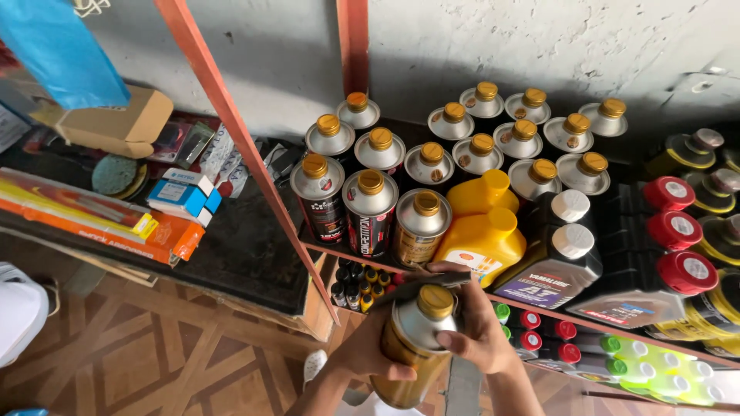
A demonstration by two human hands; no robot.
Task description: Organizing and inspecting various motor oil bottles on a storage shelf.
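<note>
One gold-capped can is being held tight by the left hand and the right hand, just below the shelf. Many cans are already standing there.

Wall: rough whitewashed plaster, cracked and patchy, brightly lit at 1 o'clock, shaded toward 11 o'clock.

Shelf frame: red-orange painted metal, one upright at 12 o'clock, one bar slanting from 11 o'clock down to centre.

Upper shelf: at 2 o'clock, packed with silver tins with gold caps, yellow jugs, and dark bottles with white or red caps.

Lower shelf: at 4 o'clock, small bottles with green and red caps.

Dark counter: at 9 o'clock, bearing cardboard box, long orange packages, blue-and-white cartons.

Floor: at 7 o'clock, brown geometric-pattern tiles.
</note>
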